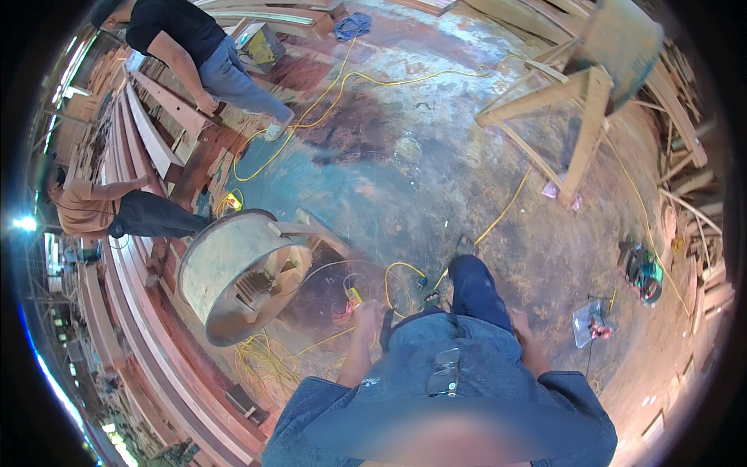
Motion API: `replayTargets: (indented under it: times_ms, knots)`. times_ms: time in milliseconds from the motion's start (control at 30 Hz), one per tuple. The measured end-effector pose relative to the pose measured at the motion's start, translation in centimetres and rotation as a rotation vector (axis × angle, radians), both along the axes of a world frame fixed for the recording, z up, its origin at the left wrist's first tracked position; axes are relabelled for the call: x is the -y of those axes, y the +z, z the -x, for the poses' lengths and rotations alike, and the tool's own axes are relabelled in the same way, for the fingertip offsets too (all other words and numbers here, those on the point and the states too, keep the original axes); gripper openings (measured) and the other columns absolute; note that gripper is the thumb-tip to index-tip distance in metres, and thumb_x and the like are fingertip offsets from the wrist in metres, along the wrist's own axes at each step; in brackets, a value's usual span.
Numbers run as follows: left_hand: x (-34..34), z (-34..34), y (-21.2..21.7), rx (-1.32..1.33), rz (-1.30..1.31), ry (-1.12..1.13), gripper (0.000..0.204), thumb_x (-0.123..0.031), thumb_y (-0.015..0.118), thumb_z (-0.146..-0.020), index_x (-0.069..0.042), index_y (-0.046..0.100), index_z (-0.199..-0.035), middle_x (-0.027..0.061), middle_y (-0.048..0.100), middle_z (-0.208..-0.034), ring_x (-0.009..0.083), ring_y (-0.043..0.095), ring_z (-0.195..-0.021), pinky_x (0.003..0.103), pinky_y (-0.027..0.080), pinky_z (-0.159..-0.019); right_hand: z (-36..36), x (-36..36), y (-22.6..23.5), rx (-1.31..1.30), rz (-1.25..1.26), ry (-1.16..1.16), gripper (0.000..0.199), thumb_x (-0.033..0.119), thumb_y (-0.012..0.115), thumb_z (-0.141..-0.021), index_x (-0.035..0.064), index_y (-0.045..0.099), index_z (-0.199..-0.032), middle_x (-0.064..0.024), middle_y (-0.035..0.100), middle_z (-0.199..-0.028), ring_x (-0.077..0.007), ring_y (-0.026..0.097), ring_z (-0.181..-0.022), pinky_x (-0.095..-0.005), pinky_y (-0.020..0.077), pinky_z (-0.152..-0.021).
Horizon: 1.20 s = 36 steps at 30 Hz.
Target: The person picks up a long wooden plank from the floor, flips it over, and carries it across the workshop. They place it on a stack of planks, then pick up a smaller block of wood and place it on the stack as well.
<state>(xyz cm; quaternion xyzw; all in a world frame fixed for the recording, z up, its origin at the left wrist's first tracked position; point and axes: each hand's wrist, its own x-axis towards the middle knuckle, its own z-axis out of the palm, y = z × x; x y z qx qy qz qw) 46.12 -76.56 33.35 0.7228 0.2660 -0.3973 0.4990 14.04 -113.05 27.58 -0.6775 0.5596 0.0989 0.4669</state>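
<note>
I stand on a stained concrete floor in a blue denim shirt, with clear safety glasses (pixel 445 373) hanging at my chest. My left hand (pixel 371 314) hangs by my hip, above a small yellow and red device (pixel 354 298) lying on the floor among yellow cable loops (pixel 401 272). My right hand (pixel 520 321) hangs at my other hip, its fingers hidden behind my clothing. I see nothing in either hand, and the fingers are too small to read. One dark-trousered leg (pixel 473 286) steps forward.
A round wooden drum form (pixel 226 268) lies to my left. Long timber beams (pixel 148 311) curve along the left edge. One person (pixel 194 47) stands among them and another (pixel 117 210) crouches. A wooden trestle (pixel 580 117) stands far right, with a green power tool (pixel 643 272) and a plastic bag (pixel 591 323) nearer.
</note>
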Motion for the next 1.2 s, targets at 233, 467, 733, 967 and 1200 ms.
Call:
replayTargets:
  times_ms: [233,467,733,967,1200]
  knots:
    - [12.5,-12.2,-2.9,0.082,0.165,0.112,0.018,-0.023,0.057,-0.098,-0.009,0.06,-0.087,-0.0001,0.056,-0.072,0.013,0.055,-0.059,0.029,0.043,-0.048,-8.1,12.0,-3.7,-0.107,-0.08,0.045,0.043,0.04,0.057,-0.094,0.0007,0.066,-0.11,-0.0155,0.07,-0.097,-0.025,0.07,-0.087,-0.0392,0.0541,-0.073]
    - [24.0,-20.1,-2.5,-0.008,-0.023,-0.116,0.018,-0.023,0.057,-0.099,-0.01,0.06,-0.086,-0.0012,0.054,-0.069,0.011,0.053,-0.056,0.027,0.041,-0.047,-30.7,30.7,2.1,0.093,-0.394,-0.303,0.052,0.038,0.058,-0.097,0.0043,0.055,-0.136,-0.0119,0.068,-0.115,-0.0291,0.069,-0.1,-0.0455,0.056,-0.081]
    - [35.5,-32.9,-1.5,-0.082,-0.049,-0.178,0.017,-0.022,0.056,-0.099,-0.01,0.058,-0.088,-0.001,0.054,-0.07,0.0102,0.052,-0.056,0.026,0.04,-0.045,-49.7,42.6,3.4,0.126,-0.137,-0.09,0.051,0.043,0.062,-0.094,0.005,0.063,-0.128,-0.0117,0.069,-0.115,-0.0249,0.069,-0.099,-0.0427,0.0564,-0.077]
    - [47.1,-50.9,-2.0,-0.09,-0.024,-0.287,0.017,-0.022,0.055,-0.099,-0.009,0.057,-0.088,-0.0008,0.053,-0.071,0.0094,0.051,-0.056,0.026,0.039,-0.044,-58.4,48.0,4.0,-0.021,-0.379,-0.528,0.044,0.043,0.061,-0.093,0.0049,0.071,-0.113,-0.0111,0.072,-0.1,-0.023,0.069,-0.085,-0.0394,0.054,-0.068]
    - [62.4,-71.6,1.5,0.05,0.177,-0.131,0.017,-0.022,0.056,-0.099,-0.009,0.058,-0.089,-0.0018,0.053,-0.071,0.0088,0.051,-0.057,0.024,0.039,-0.045,-67.9,56.6,5.1,0.071,-0.167,-0.377,0.051,0.045,0.059,-0.092,0.0006,0.07,-0.115,-0.0115,0.071,-0.096,-0.0214,0.064,-0.079,-0.035,0.0517,-0.072]
